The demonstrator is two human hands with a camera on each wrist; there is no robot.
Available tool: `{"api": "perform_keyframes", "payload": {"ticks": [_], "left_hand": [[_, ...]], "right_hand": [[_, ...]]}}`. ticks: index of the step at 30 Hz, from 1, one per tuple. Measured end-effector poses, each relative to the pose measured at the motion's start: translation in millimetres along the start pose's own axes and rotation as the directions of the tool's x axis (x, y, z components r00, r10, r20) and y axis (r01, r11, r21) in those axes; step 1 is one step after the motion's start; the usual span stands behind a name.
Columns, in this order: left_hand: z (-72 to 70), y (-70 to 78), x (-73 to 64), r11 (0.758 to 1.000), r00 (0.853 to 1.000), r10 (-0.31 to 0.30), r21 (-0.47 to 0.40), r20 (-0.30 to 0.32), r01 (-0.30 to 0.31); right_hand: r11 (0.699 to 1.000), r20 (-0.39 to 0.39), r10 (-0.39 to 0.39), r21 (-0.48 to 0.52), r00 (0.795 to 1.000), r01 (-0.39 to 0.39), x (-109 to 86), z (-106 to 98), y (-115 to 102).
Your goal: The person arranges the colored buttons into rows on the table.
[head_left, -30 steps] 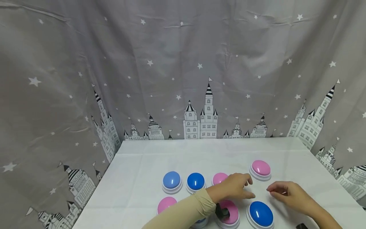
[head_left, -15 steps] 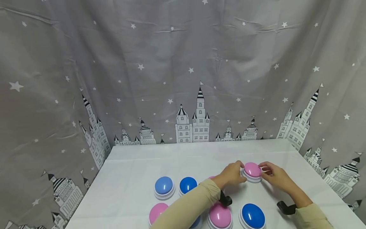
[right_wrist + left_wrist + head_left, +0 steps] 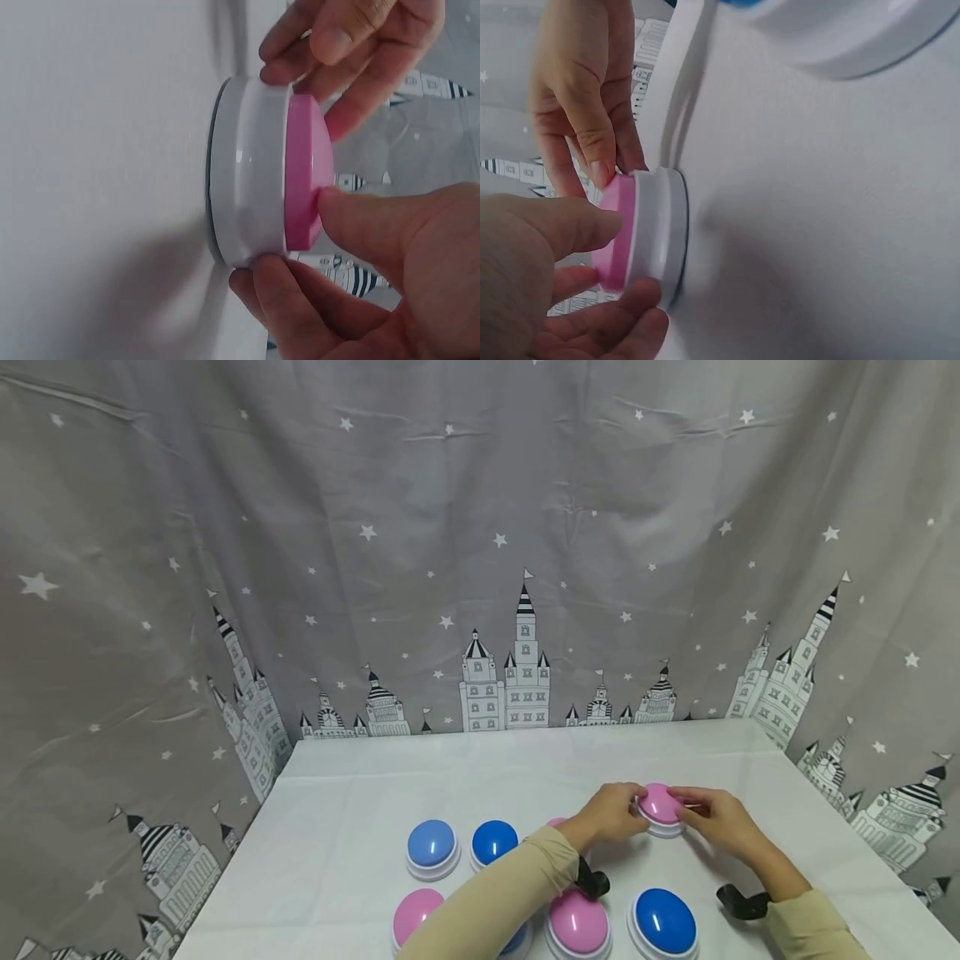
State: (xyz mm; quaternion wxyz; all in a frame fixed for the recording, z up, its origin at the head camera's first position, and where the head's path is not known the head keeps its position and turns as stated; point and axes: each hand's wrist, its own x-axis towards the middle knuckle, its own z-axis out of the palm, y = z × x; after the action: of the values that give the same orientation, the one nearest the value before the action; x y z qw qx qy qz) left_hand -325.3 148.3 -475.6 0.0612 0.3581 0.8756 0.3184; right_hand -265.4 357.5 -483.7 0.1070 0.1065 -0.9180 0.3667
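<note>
A pink push button with a round white base stands on the white table, right of the middle in the head view. My left hand grips its left side, and my right hand grips its right side. In the left wrist view, the left thumb overlaps the pink dome and the other fingers lie along the white base. The right wrist view has the right thumb against the dome, with fingers at the edge of the base.
Nearer on the white table stand a blue button, a pink button, another pink one, a light blue one and a darker blue one. My left arm partly covers others. A grey castle-print curtain hangs behind.
Both hands have moved forward from beside the front blue button to the far pink button and taken hold of it. The head view has shifted slightly. Over the last half second little has moved.
</note>
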Motion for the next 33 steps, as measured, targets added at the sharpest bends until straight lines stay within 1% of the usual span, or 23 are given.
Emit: {"api": "perform_keyframes", "payload": {"ticks": [1,3,8,14,18,20,24,27,31,33], "left_hand": [[-1.1,0.5,-1.5,1.0,1.0,-0.002,0.003,0.0,0.002],[-3.9,2.0,-5.7,1.0,1.0,-0.006,0.008,0.007,0.006],[-14.1,6.8,-20.3,0.999,0.999,0.007,0.041,0.04,-0.009],[-23.6,11.1,-43.6,1.0,0.995,-0.028,-0.011,0.091,0.029],[-28.7,10.6,-54.4,0.999,0.995,0.014,0.04,0.102,-0.018],[-30.5,10.7,-58.3,0.998,0.995,0.014,0.055,0.097,-0.02],[-33.0,12.4,-65.3,0.998,0.995,-0.034,0.046,0.089,0.03],[-34.5,14.4,-68.4,0.998,0.995,-0.056,0.03,0.086,0.053],[-34.4,16.6,-70.4,0.998,0.995,-0.053,0.041,0.082,0.05],[-33.3,17.4,-70.4,0.997,0.996,-0.05,0.064,0.078,0.045]], "right_hand": [[1.0,-0.002,-0.01,0.006,1.0,0.01,-0.5,0.9,-1.3],[1.0,-0.001,-0.002,0.017,1.0,0.002,-2.5,3.0,-5.2],[0.997,0.018,0.062,0.043,0.998,-0.063,-12.6,9.1,-19.7],[0.995,0.063,0.078,0.064,0.995,-0.082,-27.4,12.6,-36.9],[0.993,0.085,0.073,0.082,0.994,-0.08,-32.6,16.6,-42.9],[0.993,0.092,0.069,0.088,0.993,-0.078,-33.4,18.6,-44.8],[0.993,0.107,0.064,0.089,0.992,-0.074,-34.5,22.0,-47.6],[0.994,0.109,0.069,0.081,0.992,-0.078,-35.0,23.5,-48.4],[0.992,0.114,0.08,0.083,0.99,-0.09,-36.0,25.2,-49.0],[0.992,0.116,0.081,0.082,0.99,-0.091,-36.7,25.7,-49.1]]}}
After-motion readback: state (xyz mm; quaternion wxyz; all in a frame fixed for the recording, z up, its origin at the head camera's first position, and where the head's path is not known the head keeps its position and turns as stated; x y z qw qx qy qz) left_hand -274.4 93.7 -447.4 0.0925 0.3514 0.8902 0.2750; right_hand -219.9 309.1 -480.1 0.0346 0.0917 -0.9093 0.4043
